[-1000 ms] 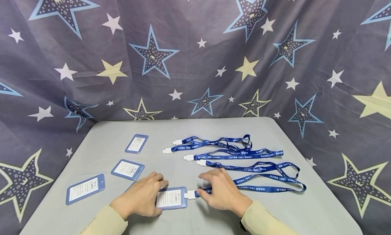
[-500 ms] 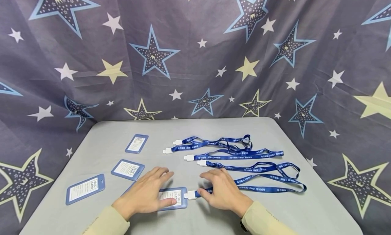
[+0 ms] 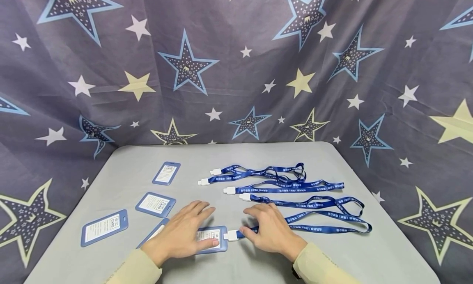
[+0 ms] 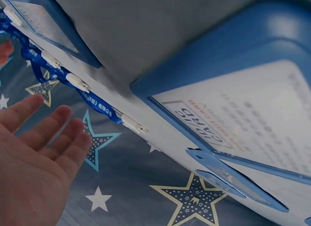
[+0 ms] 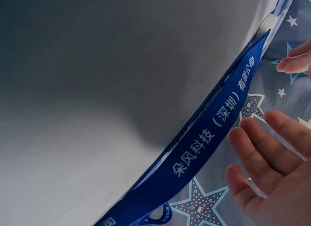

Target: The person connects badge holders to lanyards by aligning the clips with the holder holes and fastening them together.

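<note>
A blue card holder (image 3: 210, 233) lies flat near the table's front, with the white clip (image 3: 232, 235) of a blue lanyard (image 3: 329, 229) at its slot end. My left hand (image 3: 182, 234) is over this holder, fingers extended and apart, thumb over the card. In the left wrist view that hand (image 4: 36, 165) has nothing between its fingers. My right hand (image 3: 272, 230) is over the strap just behind the clip, thumb beside the strap. The right wrist view shows its fingers loosely bent, apart from the printed strap (image 5: 209, 129). Another holder (image 3: 157, 230) is partly hidden beneath my left hand.
Three more card holders lie left: one far (image 3: 166, 173), one in the middle (image 3: 155, 204), one near the left edge (image 3: 104, 227). Several blue lanyards (image 3: 292, 189) with white clips stretch across the right. A starry curtain (image 3: 236, 70) hangs behind the grey table (image 3: 188, 156).
My left hand has let go of the holder's sides; its fingers have spread and it has shifted slightly right, uncovering more of the holder beneath. The right hand has barely moved.
</note>
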Tool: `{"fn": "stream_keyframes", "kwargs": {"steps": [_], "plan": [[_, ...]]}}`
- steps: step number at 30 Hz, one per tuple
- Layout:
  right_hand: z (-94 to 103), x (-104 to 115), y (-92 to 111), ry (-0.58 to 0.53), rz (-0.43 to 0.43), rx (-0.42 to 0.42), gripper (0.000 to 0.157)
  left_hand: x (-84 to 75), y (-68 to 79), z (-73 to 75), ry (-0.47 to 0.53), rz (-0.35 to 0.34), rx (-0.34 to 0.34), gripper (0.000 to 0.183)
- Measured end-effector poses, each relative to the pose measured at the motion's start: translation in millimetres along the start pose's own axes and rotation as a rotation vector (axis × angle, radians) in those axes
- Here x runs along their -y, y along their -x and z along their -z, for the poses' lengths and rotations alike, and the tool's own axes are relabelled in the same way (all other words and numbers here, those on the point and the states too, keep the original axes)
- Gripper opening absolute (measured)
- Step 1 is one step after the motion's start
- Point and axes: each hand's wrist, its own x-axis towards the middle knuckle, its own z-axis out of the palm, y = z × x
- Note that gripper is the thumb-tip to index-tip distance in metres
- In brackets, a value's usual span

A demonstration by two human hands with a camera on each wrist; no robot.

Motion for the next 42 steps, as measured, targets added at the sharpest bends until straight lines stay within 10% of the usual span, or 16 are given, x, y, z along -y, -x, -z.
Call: {"fn": "stream_keyframes", "kwargs": {"steps": [42], "plan": [[-3.5, -19, -12, 0.025, -0.040, 0.007, 0.056, 4.8, 7.0, 2.1, -0.031, 0.031, 0.027, 0.091]]}}
